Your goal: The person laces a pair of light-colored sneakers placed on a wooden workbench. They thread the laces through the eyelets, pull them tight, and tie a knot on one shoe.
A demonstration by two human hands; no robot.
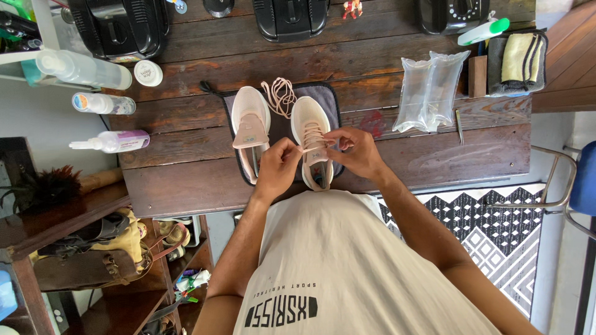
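A dark wooden table (pixel 186 180) is carrying a grey mat (pixel 332 102), and on it two pale pink shoes are lying side by side, long axes running away from the person. The right shoe (pixel 308 118) is sitting just beyond both hands — the left hand (pixel 277 169) and right hand (pixel 357 152) are each pinching its lace (pixel 313 147), fingers closed. The lace ends are hidden under the fingers.

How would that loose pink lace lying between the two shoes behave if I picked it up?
The loose lace lies in a tangled coil on the grey mat, so it is probably floppy and would dangle and unravel. It looks thin, likely very light. A loop might snag the left shoe beside it.
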